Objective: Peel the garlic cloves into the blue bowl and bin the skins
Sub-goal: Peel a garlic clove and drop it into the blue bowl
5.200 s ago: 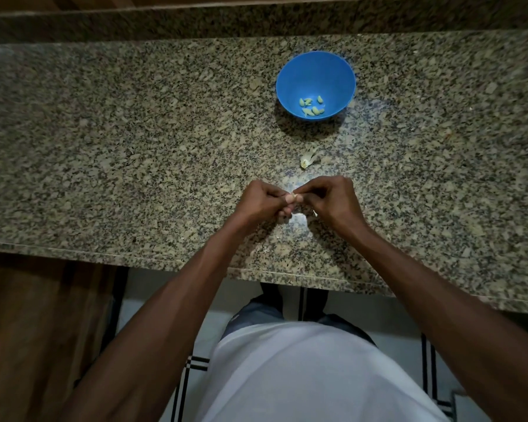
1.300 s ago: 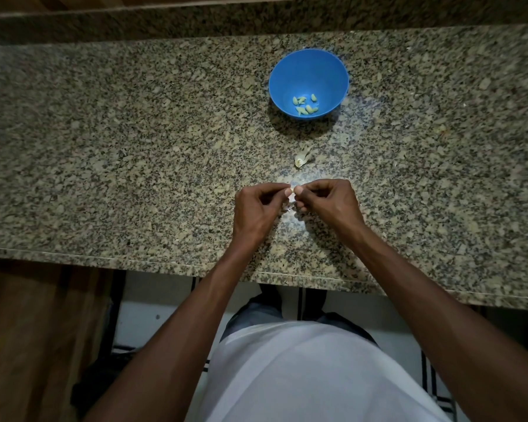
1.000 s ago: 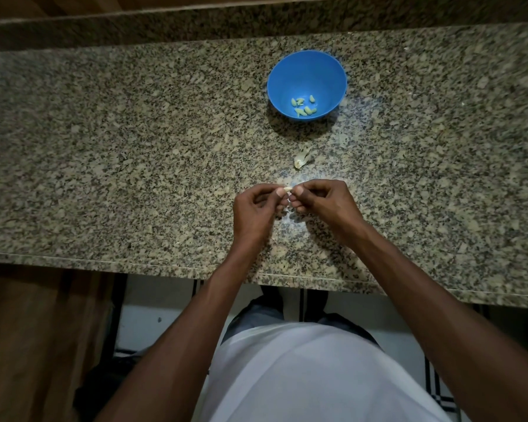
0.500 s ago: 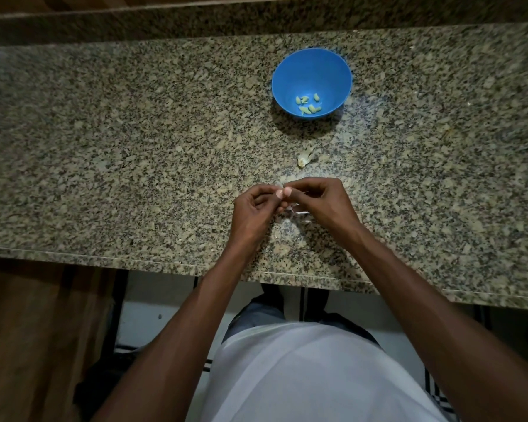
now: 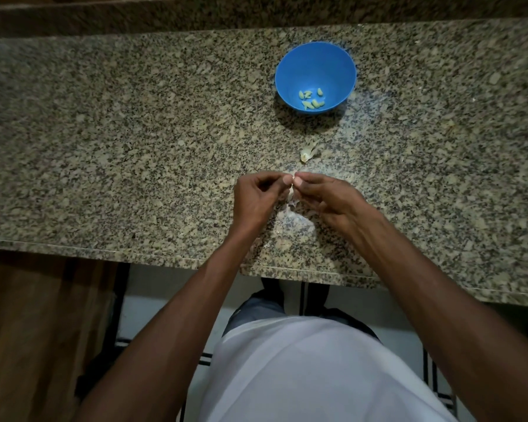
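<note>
My left hand (image 5: 258,197) and my right hand (image 5: 328,197) meet fingertip to fingertip over the granite counter (image 5: 134,132), both pinching one small garlic cloves piece (image 5: 292,184) between them; it is mostly hidden by the fingers. Pale skin hangs below it. The blue bowl (image 5: 315,67) stands further back, with several peeled cloves (image 5: 311,99) in its bottom. Between the bowl and my hands lies another clove (image 5: 306,154) with loose skin on it.
Thin skin scraps (image 5: 296,219) lie on the counter under my hands. The counter's front edge (image 5: 165,257) runs just below my wrists, with a wooden cabinet front at lower left and tiled floor beneath. A raised granite ledge runs along the back.
My hands stay together at the same spot, working the clove; the fingertips have shifted slightly and more skin hangs loose. The bowl and the spare clove have not moved.
</note>
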